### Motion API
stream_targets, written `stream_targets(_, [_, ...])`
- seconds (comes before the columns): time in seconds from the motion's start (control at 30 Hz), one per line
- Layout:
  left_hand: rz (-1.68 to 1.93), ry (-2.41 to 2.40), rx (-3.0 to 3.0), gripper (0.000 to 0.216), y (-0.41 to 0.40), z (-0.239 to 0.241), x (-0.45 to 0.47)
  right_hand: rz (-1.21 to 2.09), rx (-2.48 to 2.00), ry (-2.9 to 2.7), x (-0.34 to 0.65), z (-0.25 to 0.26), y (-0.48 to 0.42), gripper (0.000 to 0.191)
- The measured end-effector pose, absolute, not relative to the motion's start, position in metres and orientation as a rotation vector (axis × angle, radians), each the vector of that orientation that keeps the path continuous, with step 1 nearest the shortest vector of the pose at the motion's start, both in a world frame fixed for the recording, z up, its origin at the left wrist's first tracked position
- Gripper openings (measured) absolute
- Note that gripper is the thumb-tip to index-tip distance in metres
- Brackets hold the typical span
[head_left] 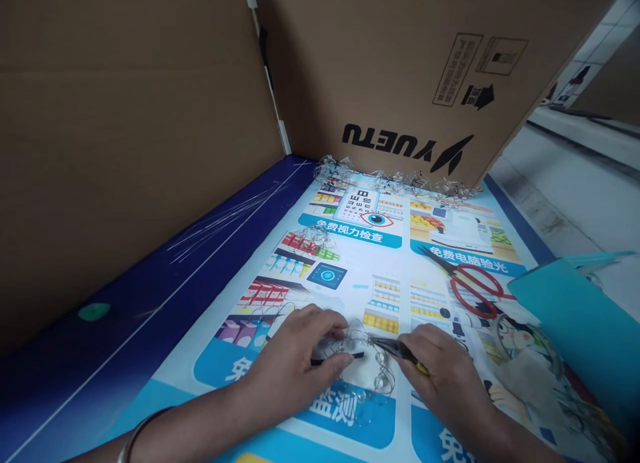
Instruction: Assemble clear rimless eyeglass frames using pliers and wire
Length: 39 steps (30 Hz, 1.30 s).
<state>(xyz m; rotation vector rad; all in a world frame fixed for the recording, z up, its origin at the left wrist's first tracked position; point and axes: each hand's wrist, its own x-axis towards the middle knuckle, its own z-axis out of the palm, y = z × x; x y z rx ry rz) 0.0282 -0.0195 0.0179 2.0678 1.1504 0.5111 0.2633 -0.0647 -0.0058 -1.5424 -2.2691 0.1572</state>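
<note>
In the head view, my left hand (303,346) pinches a tangle of thin silvery wire with clear beads (383,378) between thumb and fingers. A short black strip (358,355) sticks out by the thumb. My right hand (440,370) is wrapped around needle-nose pliers (395,347), whose handle shows some yellow. The tips of the pliers meet the wire just right of my left fingers; whether the jaws are closed on it is too small to tell. Part of the beaded wire hangs down over the printed sheet (360,263).
Red-handled scissors (477,290) lie beyond my right hand, near a teal folded box (575,316). Beaded wire tangles (400,182) line the back, below a cardboard wall (380,63). Loose straight wires (225,213) lie on the dark blue strip at left, near a green spot (94,311).
</note>
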Motion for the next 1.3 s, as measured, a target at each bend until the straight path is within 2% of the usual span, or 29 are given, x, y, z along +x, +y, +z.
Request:
stream_targets(0.7, [0.778, 0.988, 2.096, 0.02, -0.03, 0.011, 0.031, 0.272, -1.525, -2.144, 0.267, -0.008, -0.063, 0.011])
stream_targets(0.97, [0.862, 0.906, 2.115, 0.028, -0.027, 0.011, 0.03, 0.265, -1.526, -2.139, 0.268, -0.008, -0.062, 0.011])
stream_targets(1.3, [0.717, 0.892, 2.118, 0.041, -0.026, 0.016, 0.029, 0.331, -1.541, -2.119, 0.266, -0.005, -0.063, 0.008])
